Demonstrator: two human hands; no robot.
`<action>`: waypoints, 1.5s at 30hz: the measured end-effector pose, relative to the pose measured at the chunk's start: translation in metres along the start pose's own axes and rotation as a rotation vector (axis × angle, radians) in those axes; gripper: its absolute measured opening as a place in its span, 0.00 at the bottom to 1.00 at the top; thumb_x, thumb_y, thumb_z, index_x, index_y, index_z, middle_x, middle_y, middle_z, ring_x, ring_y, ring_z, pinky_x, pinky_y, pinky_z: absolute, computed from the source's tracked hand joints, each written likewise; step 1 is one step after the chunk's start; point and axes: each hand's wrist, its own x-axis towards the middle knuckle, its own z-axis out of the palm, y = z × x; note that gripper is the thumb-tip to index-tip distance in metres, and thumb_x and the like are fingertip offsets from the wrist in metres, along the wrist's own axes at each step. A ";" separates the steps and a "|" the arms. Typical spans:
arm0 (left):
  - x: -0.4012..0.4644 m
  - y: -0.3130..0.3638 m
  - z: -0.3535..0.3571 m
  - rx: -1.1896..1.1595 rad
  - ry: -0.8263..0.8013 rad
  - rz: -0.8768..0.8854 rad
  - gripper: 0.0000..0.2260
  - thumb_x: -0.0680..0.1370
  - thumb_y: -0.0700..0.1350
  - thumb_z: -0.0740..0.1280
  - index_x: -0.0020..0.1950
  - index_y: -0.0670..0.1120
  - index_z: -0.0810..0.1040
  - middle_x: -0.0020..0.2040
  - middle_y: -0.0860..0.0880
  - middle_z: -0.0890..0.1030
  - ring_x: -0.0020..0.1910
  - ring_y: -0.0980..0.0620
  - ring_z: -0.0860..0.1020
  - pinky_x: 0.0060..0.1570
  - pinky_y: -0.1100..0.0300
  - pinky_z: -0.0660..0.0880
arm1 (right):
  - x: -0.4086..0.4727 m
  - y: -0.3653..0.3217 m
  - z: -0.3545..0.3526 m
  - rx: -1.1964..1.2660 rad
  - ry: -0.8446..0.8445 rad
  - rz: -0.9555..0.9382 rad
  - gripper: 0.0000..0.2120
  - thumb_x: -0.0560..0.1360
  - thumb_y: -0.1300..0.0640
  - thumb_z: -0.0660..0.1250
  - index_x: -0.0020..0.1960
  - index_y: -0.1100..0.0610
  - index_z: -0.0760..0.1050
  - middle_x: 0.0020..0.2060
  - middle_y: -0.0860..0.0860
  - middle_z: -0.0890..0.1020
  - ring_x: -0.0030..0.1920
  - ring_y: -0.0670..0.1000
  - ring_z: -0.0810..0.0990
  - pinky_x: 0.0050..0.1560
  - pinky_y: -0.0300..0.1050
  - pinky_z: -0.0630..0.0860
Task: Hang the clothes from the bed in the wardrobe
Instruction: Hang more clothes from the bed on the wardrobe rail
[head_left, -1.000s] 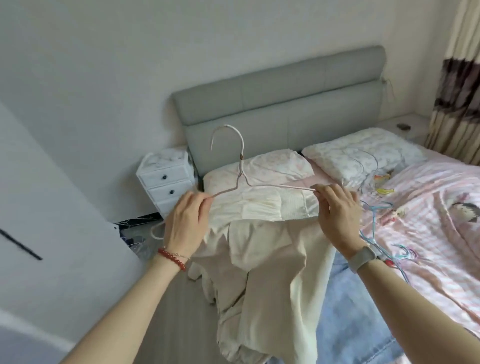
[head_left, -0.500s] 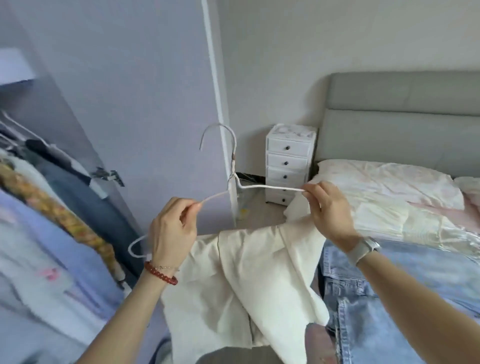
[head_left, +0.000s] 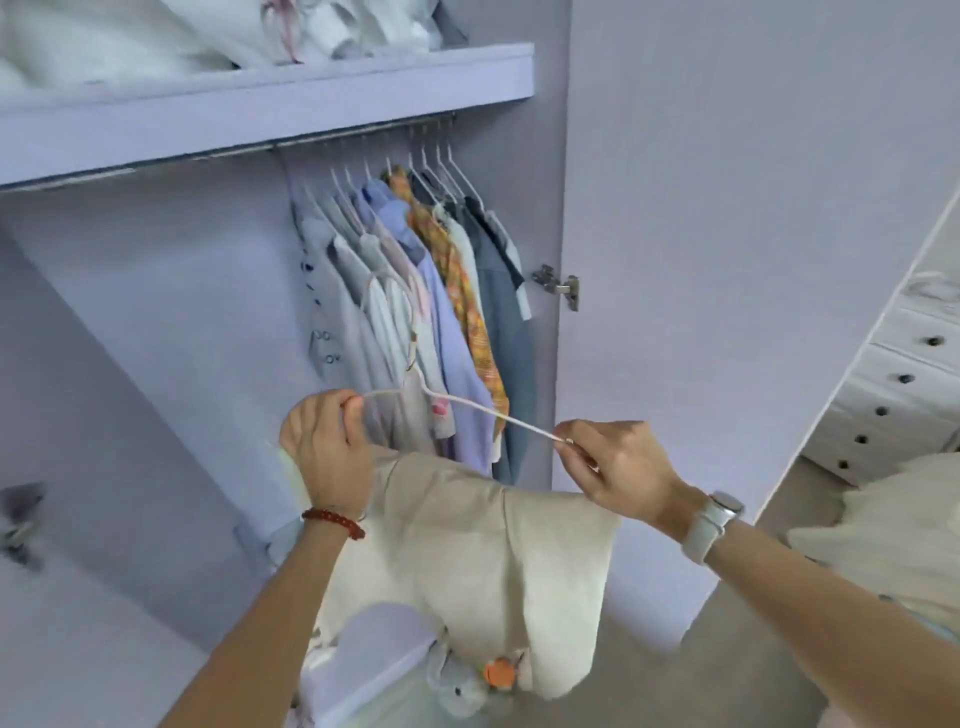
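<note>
I hold a white wire hanger (head_left: 470, 406) in front of the open wardrobe. My left hand (head_left: 327, 452) grips its left end and my right hand (head_left: 618, 465) pinches its right end. A cream garment (head_left: 498, 551) hangs folded over the hanger's lower bar, below both hands. The hanger's hook (head_left: 392, 291) points up toward the wardrobe rail (head_left: 358, 136), well below it. Several shirts (head_left: 415, 291) hang from the right part of that rail.
The open wardrobe door (head_left: 727, 260) stands to the right, with a metal hinge (head_left: 558, 285) at its edge. A shelf (head_left: 260, 98) with folded linen lies above the rail. A white drawer chest (head_left: 904, 384) is at the far right. Another cream cloth (head_left: 883, 525) lies at the right edge.
My view has swung left from the bed to the wardrobe. Both hands have carried the hanger with the cream garment up in front of the hanging shirts.
</note>
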 end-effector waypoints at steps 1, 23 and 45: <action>0.011 -0.011 -0.009 0.040 0.000 -0.024 0.12 0.77 0.43 0.58 0.47 0.39 0.79 0.47 0.40 0.79 0.52 0.38 0.74 0.58 0.46 0.64 | 0.017 -0.010 0.011 0.031 0.015 -0.011 0.11 0.72 0.58 0.58 0.42 0.60 0.78 0.25 0.50 0.77 0.21 0.55 0.73 0.20 0.36 0.67; 0.242 -0.054 -0.047 0.838 0.162 0.107 0.33 0.74 0.44 0.63 0.75 0.49 0.50 0.75 0.39 0.50 0.74 0.35 0.47 0.70 0.38 0.48 | 0.332 -0.094 0.223 0.717 0.025 0.427 0.08 0.75 0.65 0.58 0.43 0.65 0.75 0.37 0.62 0.80 0.40 0.61 0.77 0.33 0.44 0.61; 0.206 -0.054 -0.011 0.669 0.202 0.094 0.28 0.72 0.46 0.62 0.73 0.46 0.62 0.73 0.38 0.59 0.73 0.36 0.55 0.67 0.35 0.49 | 0.280 -0.045 0.210 0.594 -0.117 0.144 0.21 0.77 0.64 0.58 0.69 0.63 0.62 0.66 0.60 0.68 0.67 0.58 0.66 0.66 0.44 0.62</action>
